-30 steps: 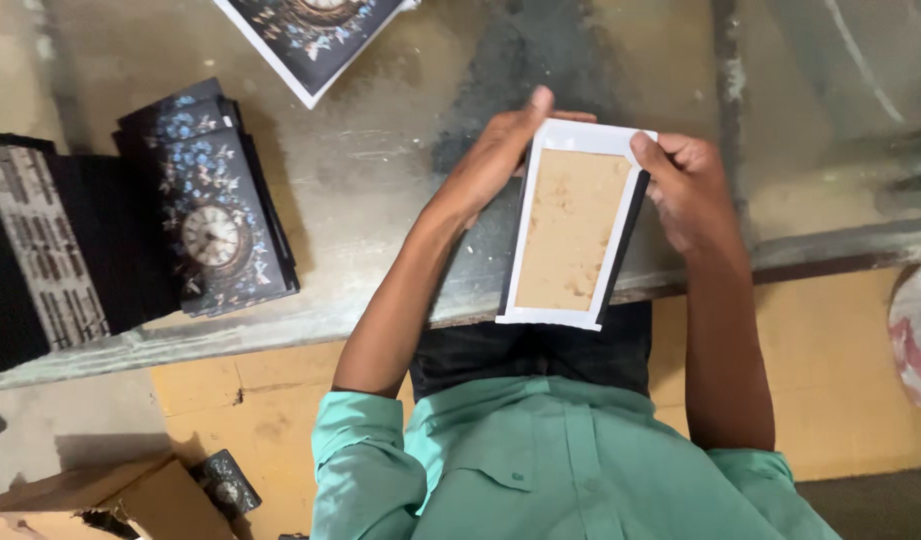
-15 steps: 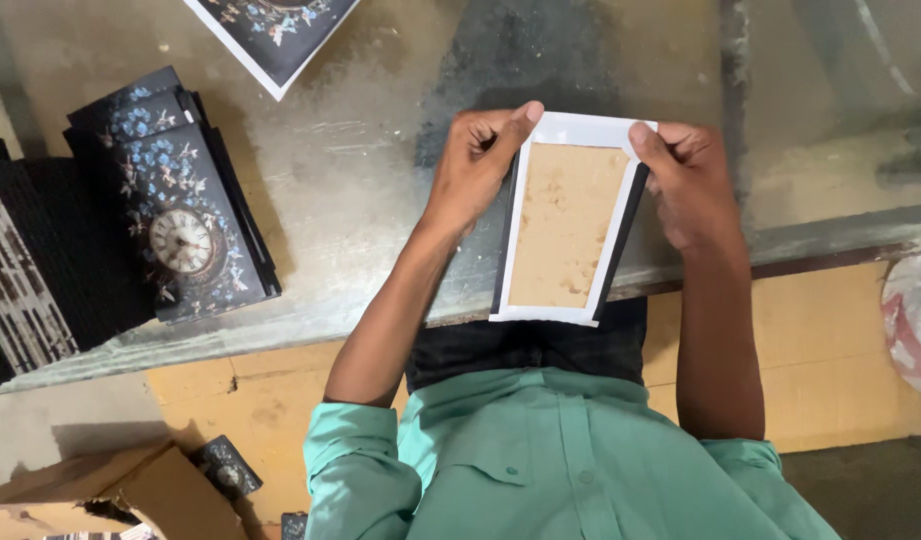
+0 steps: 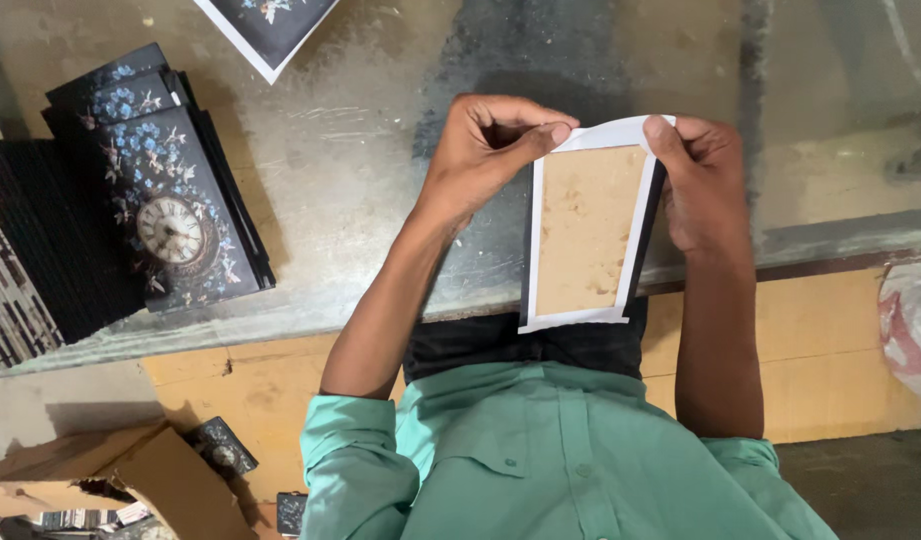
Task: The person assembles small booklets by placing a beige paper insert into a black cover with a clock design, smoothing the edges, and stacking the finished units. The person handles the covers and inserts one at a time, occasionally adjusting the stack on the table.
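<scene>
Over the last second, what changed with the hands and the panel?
The left hand curled its fingers from lying flat along the brown panel to pinching the white border at its top left corner. The stack of black floral clock panels slid left and up in frame, which looks like head movement. The right hand kept its grip on the top right corner; the panel stayed upright at the table edge.

We are in a small craft workshop, by the look of it. We work at a worn, scratched, stained grey tabletop (image 3: pixel 360 170) with a raw plywood front below its edge. To one side lies a stack of identical black rectangular panels printed with blue flowers and a clock face (image 3: pixel 170 200), many of one kind. An open brown cardboard box (image 3: pixel 130 480) on the floor holds more such dark printed pieces.
</scene>
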